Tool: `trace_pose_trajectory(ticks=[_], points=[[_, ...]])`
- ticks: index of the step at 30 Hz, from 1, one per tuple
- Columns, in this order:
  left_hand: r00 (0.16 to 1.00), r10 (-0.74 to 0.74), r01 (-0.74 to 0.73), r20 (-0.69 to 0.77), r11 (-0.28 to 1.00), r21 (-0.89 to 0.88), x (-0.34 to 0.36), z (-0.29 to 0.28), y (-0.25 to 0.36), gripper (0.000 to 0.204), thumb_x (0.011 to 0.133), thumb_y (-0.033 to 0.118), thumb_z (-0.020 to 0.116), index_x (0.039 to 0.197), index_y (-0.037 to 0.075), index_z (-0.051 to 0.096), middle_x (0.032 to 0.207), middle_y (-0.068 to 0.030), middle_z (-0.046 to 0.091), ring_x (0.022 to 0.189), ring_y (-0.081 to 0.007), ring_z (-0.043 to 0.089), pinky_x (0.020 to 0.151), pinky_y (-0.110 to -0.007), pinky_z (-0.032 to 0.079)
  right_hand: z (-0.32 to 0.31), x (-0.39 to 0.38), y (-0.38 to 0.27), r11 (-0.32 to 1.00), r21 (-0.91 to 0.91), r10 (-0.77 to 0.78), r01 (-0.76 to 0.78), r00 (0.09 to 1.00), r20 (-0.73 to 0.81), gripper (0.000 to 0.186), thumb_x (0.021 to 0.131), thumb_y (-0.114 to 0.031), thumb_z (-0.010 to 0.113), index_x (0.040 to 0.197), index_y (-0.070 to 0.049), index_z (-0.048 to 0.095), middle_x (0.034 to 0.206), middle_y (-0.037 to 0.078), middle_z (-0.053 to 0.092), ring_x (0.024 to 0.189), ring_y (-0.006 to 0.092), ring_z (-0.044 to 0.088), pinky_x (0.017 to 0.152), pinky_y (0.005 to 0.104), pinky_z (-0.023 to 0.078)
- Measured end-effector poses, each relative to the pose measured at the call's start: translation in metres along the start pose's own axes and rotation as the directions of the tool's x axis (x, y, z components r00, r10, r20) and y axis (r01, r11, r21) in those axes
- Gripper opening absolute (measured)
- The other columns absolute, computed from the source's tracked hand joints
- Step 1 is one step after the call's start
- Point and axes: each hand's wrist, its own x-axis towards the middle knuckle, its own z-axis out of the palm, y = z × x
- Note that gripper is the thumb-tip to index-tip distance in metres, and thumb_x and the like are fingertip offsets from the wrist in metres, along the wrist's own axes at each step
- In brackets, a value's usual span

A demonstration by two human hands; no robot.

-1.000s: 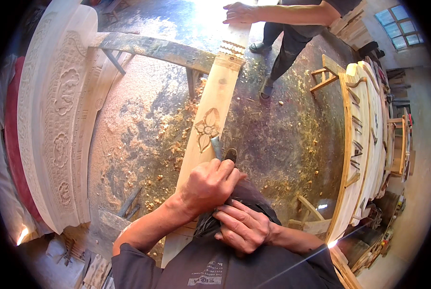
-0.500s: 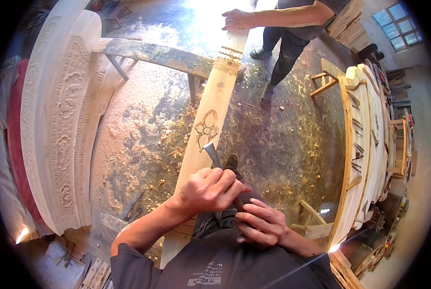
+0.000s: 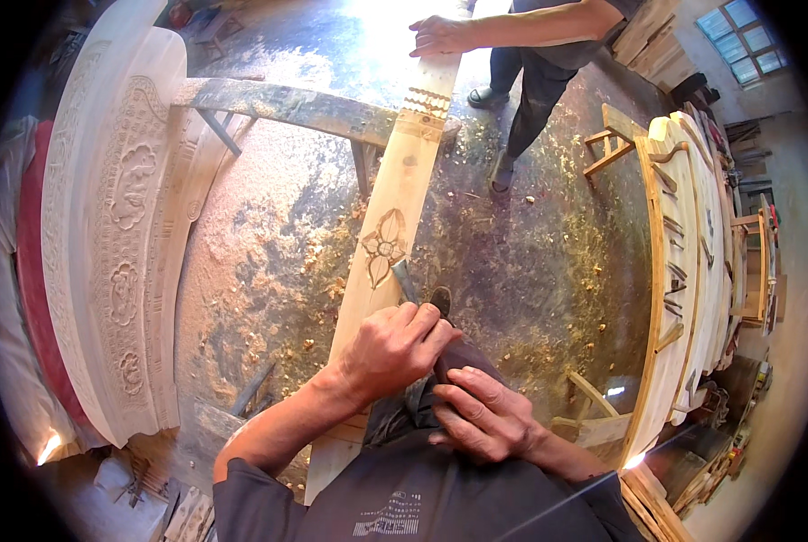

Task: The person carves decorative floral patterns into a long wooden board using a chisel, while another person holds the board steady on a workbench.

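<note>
A long pale board (image 3: 361,309) runs from my body toward the far side, with a carved four-petal flower (image 3: 383,246) and, farther up, carved wavy bands (image 3: 427,103). My left hand (image 3: 402,345) is closed round the metal shaft of a chisel (image 3: 403,276), whose blade sits by the flower's lower right, near the board's edge; I cannot tell if it touches the wood. Lower down, my right hand (image 3: 483,411) curls round the chisel's handle, which is mostly hidden by fingers and against my dark clothes.
A co-worker's hand (image 3: 440,36) rests on the board's far part. A worn trestle (image 3: 277,108) crosses under the board. Large carved panels (image 3: 128,190) stand at left. At right, stacked boards (image 3: 698,199) carry several tools (image 3: 673,307), beside a wooden frame (image 3: 607,154). Shavings litter the floor (image 3: 530,298).
Over the last second my right hand has moved rightward along with the tool's handle, and the blade has tilted slightly. The co-worker's hand has shifted a little down the board.
</note>
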Motion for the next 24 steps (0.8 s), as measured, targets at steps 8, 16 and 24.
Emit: trace_pose_trajectory(ticks=[8, 16, 24], points=[[0.997, -0.045, 0.044, -0.068, 0.999, -0.017, -0.005, -0.003, -0.006, 0.026, 0.094, 0.022, 0.089, 0.086, 0.008, 0.068, 0.088, -0.0052, 0.064, 0.067, -0.0202, 0.066, 0.056, -0.035, 0.053, 0.014, 0.030, -0.013, 0.997, -0.042, -0.069, 0.069, 0.997, -0.019, 0.037, 0.101, -0.037, 0.081, 0.107, 0.000, 0.082, 0.115, 0.017, 0.082, 0.118, 0.0326, 0.080, 0.108, 0.0492, 0.065], [0.939, 0.116, -0.069, -0.324, 0.986, 0.155, -0.005, -0.030, 0.001, 0.032, 0.093, 0.029, 0.094, 0.093, 0.009, 0.069, 0.092, -0.0031, 0.069, 0.062, -0.0120, 0.059, 0.055, -0.026, 0.046, 0.008, 0.010, -0.001, 0.985, 0.072, -0.146, 0.154, 0.983, -0.108, 0.029, 0.099, -0.033, 0.085, 0.113, -0.007, 0.083, 0.123, 0.013, 0.082, 0.122, 0.0304, 0.078, 0.108, 0.0489, 0.065], [0.970, 0.201, -0.186, -0.136, 0.976, 0.113, -0.004, -0.019, -0.004, 0.023, 0.097, 0.019, 0.080, 0.114, 0.003, 0.076, 0.101, -0.0080, 0.075, 0.067, -0.0101, 0.066, 0.057, -0.026, 0.051, -0.048, -0.028, 0.025, 0.764, 0.543, 0.348, -0.347, 0.932, 0.106, 0.054, 0.089, -0.022, 0.092, 0.134, 0.002, 0.075, 0.109, 0.021, 0.082, 0.091, 0.0327, 0.084, 0.079, 0.0364, 0.067]])
